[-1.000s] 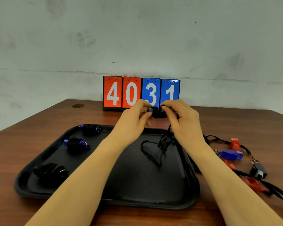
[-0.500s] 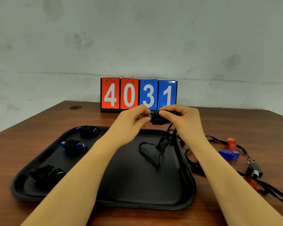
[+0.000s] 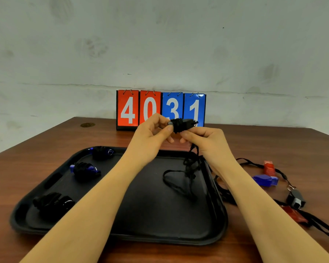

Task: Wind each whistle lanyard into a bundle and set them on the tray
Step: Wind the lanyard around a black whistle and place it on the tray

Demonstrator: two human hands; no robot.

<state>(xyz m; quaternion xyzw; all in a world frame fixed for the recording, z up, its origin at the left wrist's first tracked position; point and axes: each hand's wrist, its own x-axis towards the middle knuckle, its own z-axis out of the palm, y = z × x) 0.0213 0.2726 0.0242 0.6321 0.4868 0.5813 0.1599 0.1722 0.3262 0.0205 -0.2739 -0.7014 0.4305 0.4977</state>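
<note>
Black whistle (image 3: pixel 182 124) half-wound, lanyard (image 3: pixel 186 173) trailing onto tray (image 3: pixel 160 234)

Black tray (image 3: pixel 207 230), brown table (image 3: pixel 273 141), orange-and-blue scoreboard (image 3: pixel 160 110).

Three wound bundles (image 3: pixel 85 169) line the tray (image 3: pixel 160 238) along its left side; loose lanyard (image 3: pixel 180 185) crosses its right half. Unwound whistles (image 3: pixel 265 180) clutter the counter (image 3: pixel 27 177) to the right.

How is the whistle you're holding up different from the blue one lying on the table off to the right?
The held whistle is dark, pinched between the left hand and right hand, its cord partly wound round it, the rest trailing onto the tray. The blue whistle lies on the table, its cord not wound round it. Both have black cords.
</note>
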